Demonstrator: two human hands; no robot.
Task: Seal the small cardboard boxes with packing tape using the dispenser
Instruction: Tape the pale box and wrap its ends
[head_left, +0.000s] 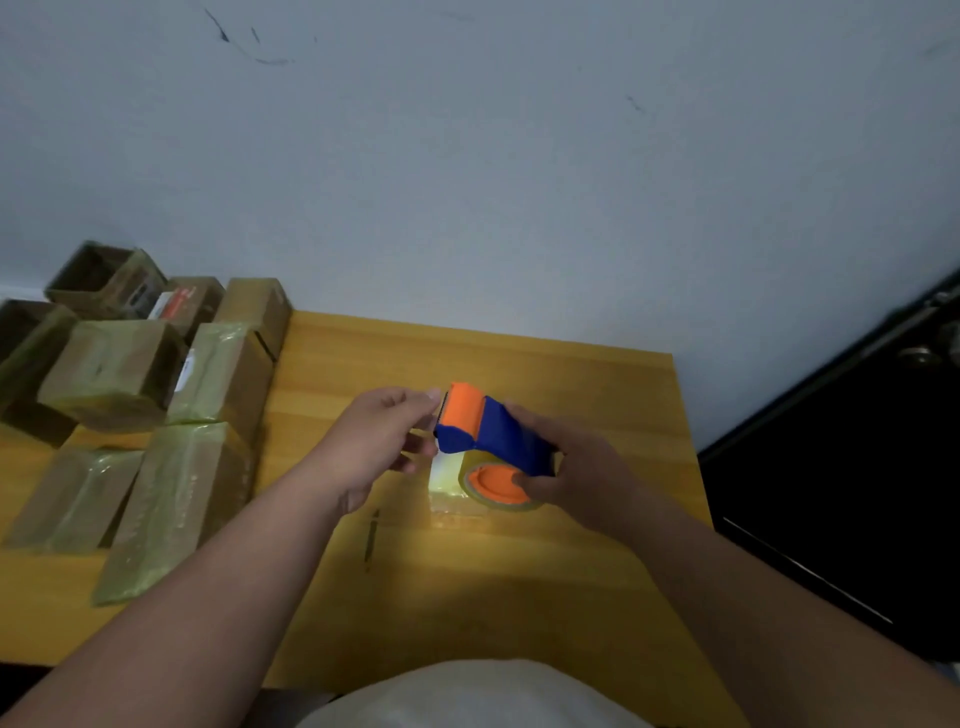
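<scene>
— What do we have in hand?

— Our right hand (566, 467) grips the blue and orange tape dispenser (488, 431) above the yellow table (519, 582), fingers curled round its blue body, thumb on the orange hub of the tape roll (493, 480).

— And our left hand (379, 436)?

— Its fingertips are at the dispenser's front edge, seemingly pinching the loose tape end; the view is too blurred for us to be sure.

— Where are the small cardboard boxes (171, 415)?

— Piled on the table's left side, near the wall (467, 182), well apart from the dispenser. Most are wrapped in yellowish tape; one at the far back (98, 275) stands open.
</scene>
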